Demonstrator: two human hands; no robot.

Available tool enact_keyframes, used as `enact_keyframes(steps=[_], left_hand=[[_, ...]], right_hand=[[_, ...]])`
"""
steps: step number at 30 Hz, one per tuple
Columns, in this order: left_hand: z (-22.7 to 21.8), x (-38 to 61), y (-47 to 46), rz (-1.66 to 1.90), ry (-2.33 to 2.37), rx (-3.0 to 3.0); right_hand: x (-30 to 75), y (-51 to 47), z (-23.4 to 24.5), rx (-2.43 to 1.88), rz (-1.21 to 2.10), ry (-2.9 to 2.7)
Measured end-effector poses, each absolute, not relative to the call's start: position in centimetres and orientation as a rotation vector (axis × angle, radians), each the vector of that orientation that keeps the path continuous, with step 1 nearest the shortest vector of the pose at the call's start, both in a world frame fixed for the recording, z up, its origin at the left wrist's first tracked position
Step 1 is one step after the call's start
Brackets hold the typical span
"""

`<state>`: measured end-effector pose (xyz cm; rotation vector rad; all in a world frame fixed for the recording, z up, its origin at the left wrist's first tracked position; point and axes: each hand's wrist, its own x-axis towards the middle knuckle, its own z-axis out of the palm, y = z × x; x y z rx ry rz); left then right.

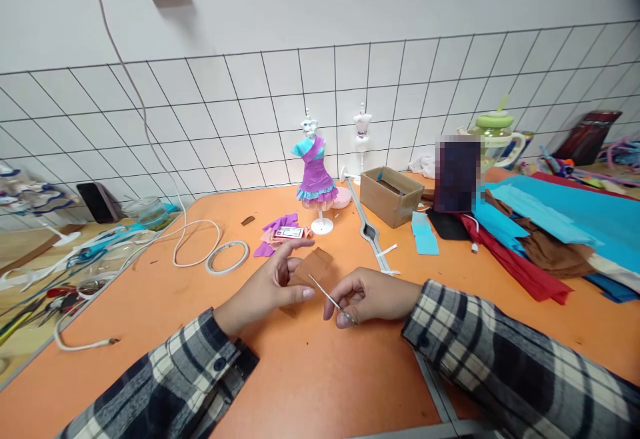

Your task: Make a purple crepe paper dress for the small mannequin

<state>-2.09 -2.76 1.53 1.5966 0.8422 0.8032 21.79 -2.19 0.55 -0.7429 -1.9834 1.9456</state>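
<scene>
My left hand (278, 286) is closed on a piece of brown crepe paper (316, 264), its thumb in front and the paper standing out past the fingers. In my right hand (369, 294) is a small pair of scissors (327, 296). Their thin metal blades point up and left, in front of the paper; I cannot tell whether they touch it. Beyond the hands stands a small mannequin (317, 169) in a purple and blue ruffled paper dress. Purple paper scraps (274, 234) with a small printed card on top lie just past my left hand.
A roll of white tape (227, 257) and a white cable (176, 252) lie at the left. Behind are a cardboard box (391, 194) and a bare mannequin (362, 134). At the right are a dark screen (457, 176), a blue paper strip (425, 233) and stacked coloured paper (555, 246).
</scene>
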Motion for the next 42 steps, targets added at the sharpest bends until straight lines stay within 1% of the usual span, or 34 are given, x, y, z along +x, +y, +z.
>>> enact_keyframes(steps=[4, 9, 13, 17, 21, 29, 36, 42], left_hand=[[2.3, -2.2, -2.9, 0.805, 0.722, 1.56], [2.7, -1.9, -3.3, 0.74, 0.84, 1.572], [2.7, -2.1, -3.2, 0.789, 0.86, 1.593], [3.1, -2.1, -3.1, 0.666, 0.799, 1.653], [3.2, -1.8, -3.3, 0.649, 0.739, 1.649], [3.2, -1.7, -3.3, 0.64, 0.757, 1.677], [2.9, -1.7, -3.7, 0.814, 0.821, 1.555], [2.6, -1.6, -3.3, 0.739, 0.824, 1.637]], right_hand=[[21.9, -2.4, 0.7, -0.712, 2.104, -1.935], [21.7, -2.8, 0.3, -0.619, 2.167, -1.9], [21.7, -3.0, 0.5, -0.563, 2.231, -1.841], [21.9, -3.3, 0.5, -0.463, 2.35, -1.721], [21.8, -3.6, 0.3, -0.376, 2.429, -1.618], [21.7, -3.5, 0.3, -0.411, 2.378, -1.646], [21.7, -3.5, 0.6, -0.436, 2.317, -1.711], [21.6, -3.5, 0.9, -0.444, 2.317, -1.777]])
